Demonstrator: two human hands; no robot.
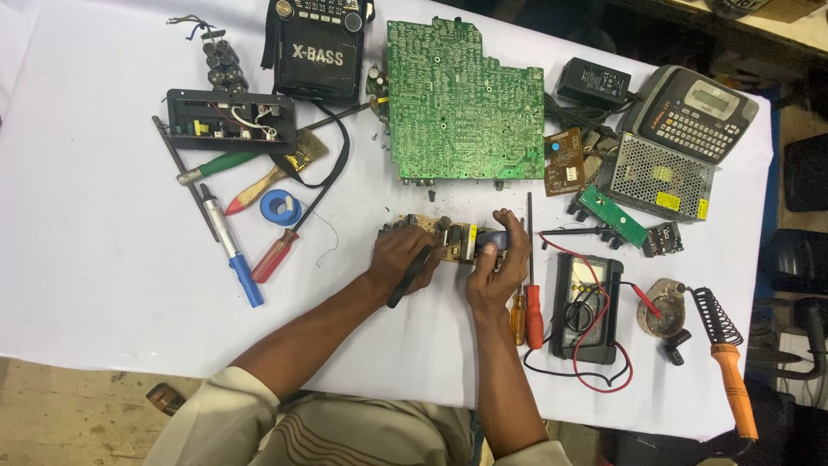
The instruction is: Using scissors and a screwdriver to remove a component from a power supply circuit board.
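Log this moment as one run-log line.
left hand: black tool, on small circuit board | right hand: grips board's right end | beside: red screwdriver, multimeter

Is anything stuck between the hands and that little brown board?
Nothing visible. Both the left hand and right hand already grip the small brown circuit board; the left hand also holds a black tool.
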